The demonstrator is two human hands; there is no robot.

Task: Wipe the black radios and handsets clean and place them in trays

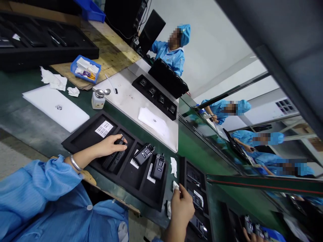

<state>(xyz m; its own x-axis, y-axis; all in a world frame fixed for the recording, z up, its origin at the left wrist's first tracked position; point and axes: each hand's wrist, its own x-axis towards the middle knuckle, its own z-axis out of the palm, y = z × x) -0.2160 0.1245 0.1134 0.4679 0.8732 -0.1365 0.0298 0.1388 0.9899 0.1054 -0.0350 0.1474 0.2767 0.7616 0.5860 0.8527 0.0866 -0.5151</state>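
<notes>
My left hand (113,146) is closed around the top of a black handheld radio (114,160), which sits tilted in a compartment of a black foam tray (97,170). Two more radios lie in the compartments to its right: one slanted radio (144,154) and one more upright radio (158,167). A white barcode sheet (104,129) lies in the leftmost compartment. Beyond the tray's right end, my right hand (183,205) pinches a crumpled white tissue (175,185) between thumb and fingers. Other tissue pieces lie close by.
A pump bottle (98,101), white foam sheets (55,107) and a blue bin (85,69) stand behind the tray. A second foam tray (183,174) holds radios at right. Co-workers in blue sit along the line; one's hand (253,237) shows at bottom right.
</notes>
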